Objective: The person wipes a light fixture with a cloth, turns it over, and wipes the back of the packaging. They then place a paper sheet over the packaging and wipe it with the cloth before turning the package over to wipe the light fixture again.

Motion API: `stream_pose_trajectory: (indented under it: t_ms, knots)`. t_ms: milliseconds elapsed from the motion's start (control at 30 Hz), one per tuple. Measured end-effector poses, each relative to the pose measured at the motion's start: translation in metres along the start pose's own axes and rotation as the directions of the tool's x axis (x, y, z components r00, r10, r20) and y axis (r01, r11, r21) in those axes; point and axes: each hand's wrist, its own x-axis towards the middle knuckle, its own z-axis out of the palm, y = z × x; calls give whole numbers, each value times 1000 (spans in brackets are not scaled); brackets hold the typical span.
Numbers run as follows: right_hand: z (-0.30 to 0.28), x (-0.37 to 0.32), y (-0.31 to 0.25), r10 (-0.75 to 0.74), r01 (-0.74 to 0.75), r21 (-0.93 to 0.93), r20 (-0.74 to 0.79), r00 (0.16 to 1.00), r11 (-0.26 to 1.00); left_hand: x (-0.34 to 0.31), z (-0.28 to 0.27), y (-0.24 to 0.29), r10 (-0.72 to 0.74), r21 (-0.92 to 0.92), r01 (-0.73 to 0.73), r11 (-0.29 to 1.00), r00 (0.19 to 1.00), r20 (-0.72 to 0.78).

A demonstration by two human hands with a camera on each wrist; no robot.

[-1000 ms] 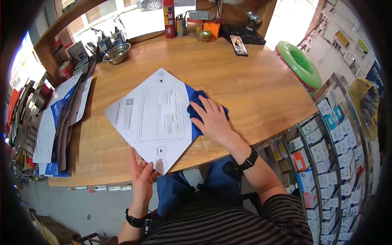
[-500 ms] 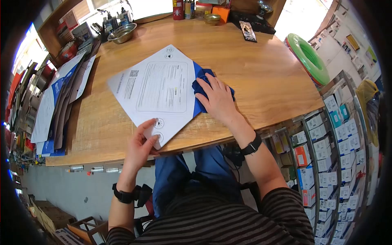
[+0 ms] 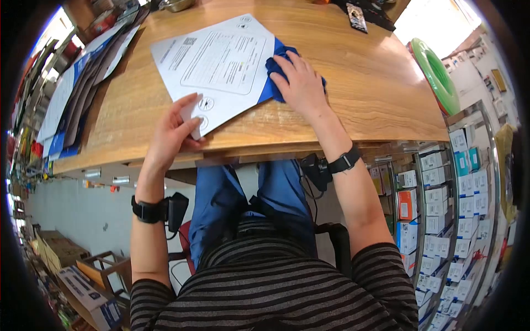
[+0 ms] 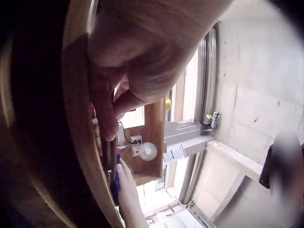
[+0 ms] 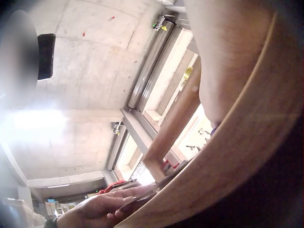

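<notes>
On the desk (image 3: 375,99), the sheet (image 3: 223,66) lies between the stacked folders (image 3: 83,83) and cloth (image 3: 272,66).

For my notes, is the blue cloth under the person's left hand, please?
No, the right hand rests on the blue cloth.

Past the left hand (image 4: 142,52) at the wooden edge (image 4: 78,109), the right hand (image 4: 129,194) touches what seems blue cloth (image 4: 114,184).

"What's lying on the wooden desktop (image 3: 381,105)?"

"A flat white paper envelope (image 3: 221,66) with black print and a blue corner, turned askew, its near corner by the front edge."

"And the dark-blue fabric cloth (image 3: 273,67)?"

"Crumpled, bunched at that blue corner."
</notes>
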Motion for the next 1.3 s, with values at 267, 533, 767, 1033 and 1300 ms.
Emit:
stream_pose_trajectory:
  t_ms: [267,533,767,1033,1300]
  knots:
    - [0,1,4,-8,8,4,22,1000,1000,-10,10,13,31,131,-24,991,998,-50]
    - [10,3,9,-30,30,4,-5,1000,1000,-4,6,-2,91,112,-87,990,995,-29]
    - [0,-28,-120,-294,294,45,-6,956,955,2,6,-1,87,130,-78,988,994,-63]
    - [-10,-25,-93,-211,212,-47,15,977,976,-2,3,3,67,84,-63,994,996,-50]
    - [-23,-14,16,109,-88,-317,48,993,944,-3,4,7,71,82,-67,994,997,-39]
